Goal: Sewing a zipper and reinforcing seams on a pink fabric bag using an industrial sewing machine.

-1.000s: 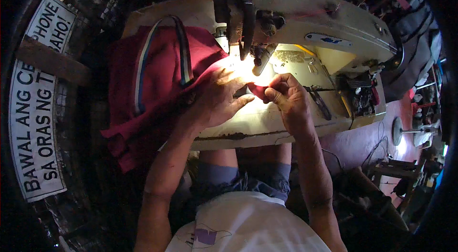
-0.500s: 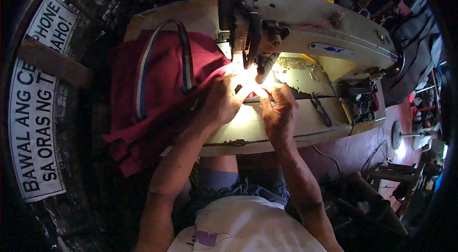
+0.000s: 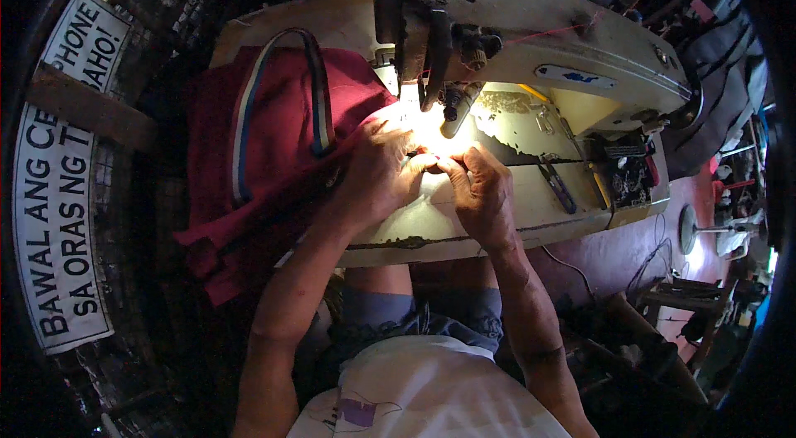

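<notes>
A dark red cloth with a looped strap striped white, blue and black lies on the left of the sewing machine bed. Its right end runs under my left hand, whose fingers are closed on it just in front of the needle area. Thumb and fingertips of my right hand are pinched together and meet the left fingertips. What lies in that pinch is too small to make out. Bright lamp light on the machine's head washes out the needle and presser foot.
Small scissors or thread snips and a yellow-handled tool lie to the right on the bed. Beyond them sits a dark tray of small parts. A white sign stands at the left, and a fan at the right.
Both hands have drawn slightly toward me, away from the needle area, and their fingertips have come together. The cloth's main part stays on the left.
</notes>
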{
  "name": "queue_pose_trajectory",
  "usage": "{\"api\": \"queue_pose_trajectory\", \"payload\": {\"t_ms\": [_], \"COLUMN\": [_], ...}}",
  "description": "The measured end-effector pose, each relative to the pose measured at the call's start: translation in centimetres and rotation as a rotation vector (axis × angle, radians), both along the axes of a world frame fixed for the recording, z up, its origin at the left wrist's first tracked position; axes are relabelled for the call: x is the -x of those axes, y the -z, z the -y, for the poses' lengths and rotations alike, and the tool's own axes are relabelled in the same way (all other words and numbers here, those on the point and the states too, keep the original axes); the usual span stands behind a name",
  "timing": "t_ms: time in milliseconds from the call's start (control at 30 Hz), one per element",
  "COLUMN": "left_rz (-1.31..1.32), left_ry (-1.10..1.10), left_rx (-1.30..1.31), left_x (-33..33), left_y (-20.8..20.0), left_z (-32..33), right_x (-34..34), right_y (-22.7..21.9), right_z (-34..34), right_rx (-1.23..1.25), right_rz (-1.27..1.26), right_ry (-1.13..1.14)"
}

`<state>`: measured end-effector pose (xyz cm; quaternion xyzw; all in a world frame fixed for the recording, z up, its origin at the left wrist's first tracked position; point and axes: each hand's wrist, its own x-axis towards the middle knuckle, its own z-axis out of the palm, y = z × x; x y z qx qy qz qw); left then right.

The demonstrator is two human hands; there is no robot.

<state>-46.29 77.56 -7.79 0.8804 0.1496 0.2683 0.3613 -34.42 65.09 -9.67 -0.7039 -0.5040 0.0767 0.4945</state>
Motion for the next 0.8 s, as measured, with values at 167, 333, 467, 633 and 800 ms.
{"api": "queue_pose_trajectory", "payload": {"t_ms": [167,333,467,633,800], "left_rz": [-0.004,-0.097,-0.168,-0.129,-0.272], "left_ry": [-0.047,0.111,0.085,0.153,0.054], "left_rx": [-0.151,-0.018,-0.015,-0.166,0.254], "left_x": [0.7,1.4,1.7,0.7,0.5], "left_y": [0.3,1.4,1.9,0.8,-0.4], "left_z": [0.9,-0.4,-1.7,-2.2,-1.7], "right_x": [0.7,0.9,0.9,1.1,0.9], "right_y": [-0.2,0.3,0.7,0.8,0.5], "right_z": [1.0,1.8,2.0,2.2,2.4], "right_rx": [0.041,-0.089,-0.154,-0.197,-0.181], "right_rz": [-0.126,0.028,0.171,0.206,0.221], "right_ry": [-0.043,-0.038,-0.057,-0.069,-0.019]}}
